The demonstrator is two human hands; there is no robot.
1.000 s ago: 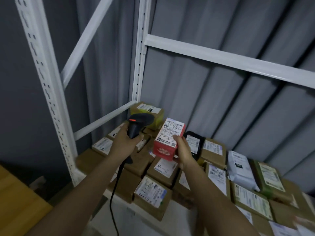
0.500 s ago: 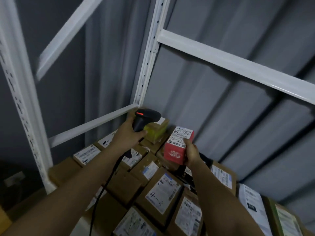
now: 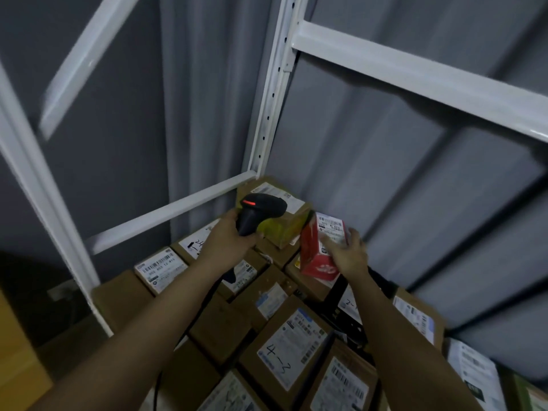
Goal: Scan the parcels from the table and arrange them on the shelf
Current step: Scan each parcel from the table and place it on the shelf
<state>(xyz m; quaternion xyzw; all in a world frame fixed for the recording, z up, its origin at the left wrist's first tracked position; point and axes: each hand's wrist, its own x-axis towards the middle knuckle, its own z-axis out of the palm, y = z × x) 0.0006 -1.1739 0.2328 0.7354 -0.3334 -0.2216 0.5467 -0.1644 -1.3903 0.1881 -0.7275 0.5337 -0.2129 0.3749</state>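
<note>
My left hand [image 3: 228, 243] grips the handle of a black barcode scanner [image 3: 259, 210] with a red light strip on top; its cable hangs down along my forearm. My right hand [image 3: 348, 253] holds a small red box [image 3: 315, 252] with a white shipping label on top, tilted, just above the parcels at the back of the shelf. The red box sits right beside a yellow-green carton [image 3: 281, 226] stacked in the back corner. Several brown cardboard parcels [image 3: 292, 351] with white labels fill the shelf below both arms.
The white metal shelf frame has an upright post [image 3: 271, 93] at the back corner, a low side rail [image 3: 169, 212] and an upper cross beam [image 3: 415, 75]. A grey curtain hangs behind. A black parcel [image 3: 350, 318] lies under my right forearm. A white bag parcel [image 3: 474, 375] lies at right.
The view has moved closer over the shelf. My right hand has carried the red box forward and lower toward the back row, tilting it. The scanner hand stayed near the back corner.
</note>
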